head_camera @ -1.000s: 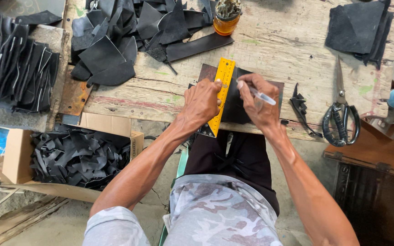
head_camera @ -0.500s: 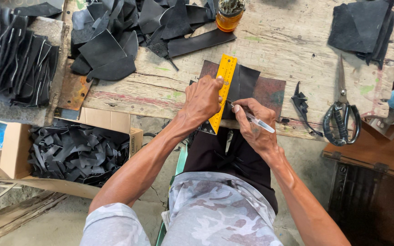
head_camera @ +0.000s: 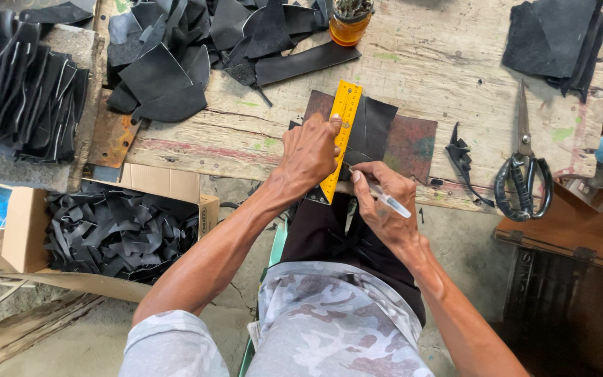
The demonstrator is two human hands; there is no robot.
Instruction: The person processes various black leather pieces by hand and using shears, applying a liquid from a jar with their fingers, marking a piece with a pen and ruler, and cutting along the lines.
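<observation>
The ruler [head_camera: 338,138] is bright yellow with black markings, lying on a black sheet [head_camera: 373,126] over a mottled brown and dark green board [head_camera: 413,148]. The pen [head_camera: 387,200] is clear with a pale tip. Black scraps [head_camera: 176,63] are piled on the worn tan wooden table [head_camera: 441,63], and more fill a brown cardboard box [head_camera: 19,230]. The scissors [head_camera: 523,174] have black handles. The jar [head_camera: 348,28] is amber orange. The shorts [head_camera: 329,321] carry a grey and white camouflage pattern.
</observation>
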